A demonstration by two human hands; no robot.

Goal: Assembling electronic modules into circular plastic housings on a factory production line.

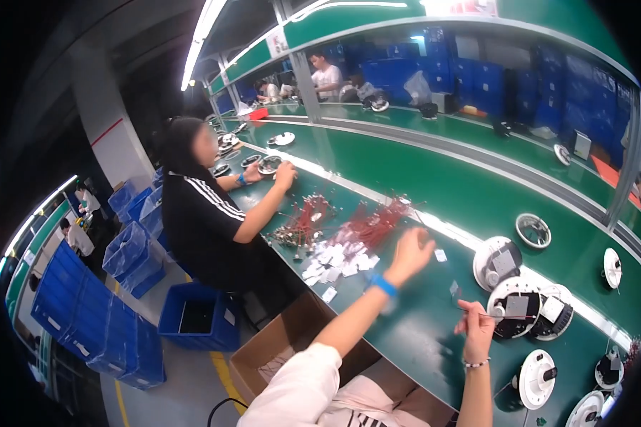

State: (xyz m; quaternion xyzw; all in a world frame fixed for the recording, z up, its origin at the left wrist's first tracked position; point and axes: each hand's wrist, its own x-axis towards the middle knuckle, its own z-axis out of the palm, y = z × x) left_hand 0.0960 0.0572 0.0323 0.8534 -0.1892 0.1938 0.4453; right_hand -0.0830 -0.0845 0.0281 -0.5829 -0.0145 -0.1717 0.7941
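My left hand (412, 256), with a blue wristband, is over the bench with fingers slightly curled and apart. Just beyond its fingertips is a small white tag (440, 255); I see no grip on it. To its left lie a bundle of red wires (377, 222) and a heap of white tags (338, 260). My right hand (475, 329), wearing a beaded bracelet, pinches a thin red wire (509, 316) that reaches across a round white lamp-like housing (514, 290). Near its fingers is a small translucent piece (455, 289); whether it is held is unclear.
More round housings (536, 377) stand at the right. A co-worker in black (206, 213) handles a round part at the left. A green conveyor belt (420, 174) runs behind the bench (420, 341). A cardboard box (285, 345) and a blue bin (199, 317) are below left.
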